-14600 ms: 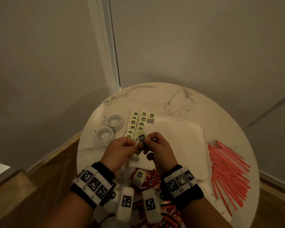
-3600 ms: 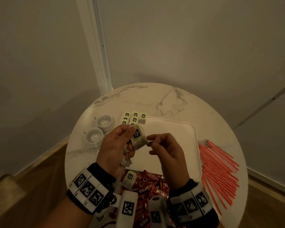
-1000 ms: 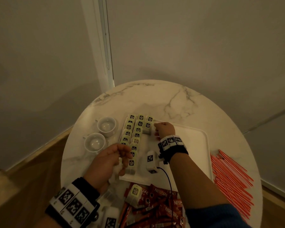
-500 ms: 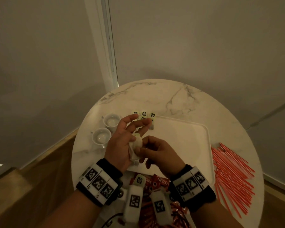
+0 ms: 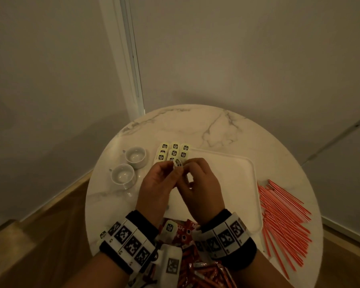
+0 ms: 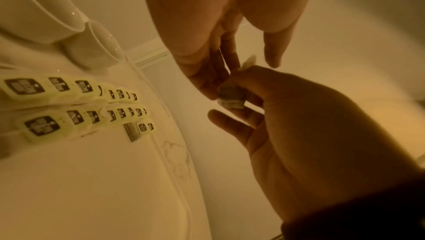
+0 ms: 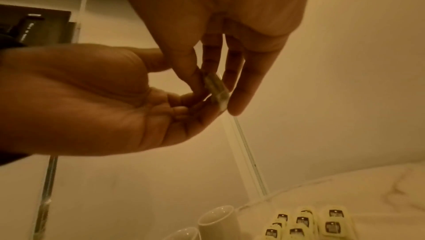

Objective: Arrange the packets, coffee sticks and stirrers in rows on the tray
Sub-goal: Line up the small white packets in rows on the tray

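Both hands meet above the left part of the white tray (image 5: 233,183). My left hand (image 5: 172,169) and right hand (image 5: 188,170) pinch one small pale packet (image 5: 178,162) between their fingertips. The left wrist view shows that packet (image 6: 230,96) held above the tray, and in the right wrist view the packet (image 7: 217,89) sits edge-on between thumb and fingers. Rows of packets (image 5: 174,152) lie along the tray's left side, partly hidden by my hands. Red coffee sticks (image 5: 197,269) are piled at the near edge. Red stirrers (image 5: 283,215) lie right of the tray.
Two white cups (image 5: 135,156) (image 5: 123,175) stand left of the tray on the round marble table (image 5: 216,125). A loose packet (image 5: 169,227) rests on the coffee sticks. Walls close in behind the table, and wooden floor lies to its left.
My right hand came back from the far packet rows and met the left hand. Both hands have since moved forward and now pinch one packet at their fingertips.
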Demonstrator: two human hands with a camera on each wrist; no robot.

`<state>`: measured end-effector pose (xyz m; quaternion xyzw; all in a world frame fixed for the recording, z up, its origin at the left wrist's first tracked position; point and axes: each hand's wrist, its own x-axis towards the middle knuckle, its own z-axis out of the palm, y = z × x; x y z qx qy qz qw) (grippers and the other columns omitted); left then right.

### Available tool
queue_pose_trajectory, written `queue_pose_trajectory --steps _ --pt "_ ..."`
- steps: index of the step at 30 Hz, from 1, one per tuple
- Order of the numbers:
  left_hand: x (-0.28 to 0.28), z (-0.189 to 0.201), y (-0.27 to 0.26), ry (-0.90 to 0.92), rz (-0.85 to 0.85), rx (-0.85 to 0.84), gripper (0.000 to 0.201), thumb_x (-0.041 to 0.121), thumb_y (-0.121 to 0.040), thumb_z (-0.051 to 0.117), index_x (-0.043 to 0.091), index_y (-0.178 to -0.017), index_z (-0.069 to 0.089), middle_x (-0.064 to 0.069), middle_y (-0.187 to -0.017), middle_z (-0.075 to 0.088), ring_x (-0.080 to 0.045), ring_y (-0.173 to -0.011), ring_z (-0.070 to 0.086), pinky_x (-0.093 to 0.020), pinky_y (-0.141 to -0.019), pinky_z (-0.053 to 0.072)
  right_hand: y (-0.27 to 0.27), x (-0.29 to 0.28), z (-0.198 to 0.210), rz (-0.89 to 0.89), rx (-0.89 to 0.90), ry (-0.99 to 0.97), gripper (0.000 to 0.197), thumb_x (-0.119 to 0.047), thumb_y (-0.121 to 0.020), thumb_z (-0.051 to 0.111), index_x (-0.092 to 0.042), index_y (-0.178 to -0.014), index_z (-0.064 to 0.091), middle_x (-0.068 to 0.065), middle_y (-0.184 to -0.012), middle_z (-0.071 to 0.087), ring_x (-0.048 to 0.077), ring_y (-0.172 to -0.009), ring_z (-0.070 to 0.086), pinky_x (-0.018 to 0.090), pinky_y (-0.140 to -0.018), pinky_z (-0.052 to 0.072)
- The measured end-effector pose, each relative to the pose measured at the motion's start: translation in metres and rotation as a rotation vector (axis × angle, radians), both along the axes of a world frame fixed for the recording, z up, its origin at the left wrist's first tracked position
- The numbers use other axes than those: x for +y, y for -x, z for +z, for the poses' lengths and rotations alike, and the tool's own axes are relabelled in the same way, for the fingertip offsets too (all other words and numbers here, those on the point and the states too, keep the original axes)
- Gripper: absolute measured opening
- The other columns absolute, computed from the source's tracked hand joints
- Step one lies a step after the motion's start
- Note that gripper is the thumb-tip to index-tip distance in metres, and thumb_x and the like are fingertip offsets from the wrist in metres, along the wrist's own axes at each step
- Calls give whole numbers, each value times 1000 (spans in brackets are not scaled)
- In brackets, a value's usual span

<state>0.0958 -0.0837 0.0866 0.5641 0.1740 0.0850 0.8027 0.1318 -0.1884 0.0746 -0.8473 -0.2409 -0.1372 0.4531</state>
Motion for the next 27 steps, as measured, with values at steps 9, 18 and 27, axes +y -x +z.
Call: queue_pose_trajectory --steps 9,18,27 --pt "9 2 1 103 -31 35 25 18 -91 55 4 -107 68 -15 -108 71 -32 -101 67 -47 -88 54 2 -17 17 66 648 -412 29 -10 -83 72 -19 -105 55 6 -94 65 21 -81 68 32 -62 57" --pt "8 3 4 -136 -62 21 24 9 -92 58 24 -91 77 -10 -100 73 -42 -91 63 -48 -81 51 3 -24 33 159 764 -627 33 8 -85 62 -11 -112 56 8 -85 60 21 -69 66 39 -63 58" --pt "11 3 5 -184 -132 32 25 1 -92 56 15 -103 73 -14 -106 71 -30 -83 63 -28 -62 53 -5 -23 31 83 561 -379 18 -21 -86 71 -26 -102 69 0 -94 63 14 -83 64 28 -59 54"
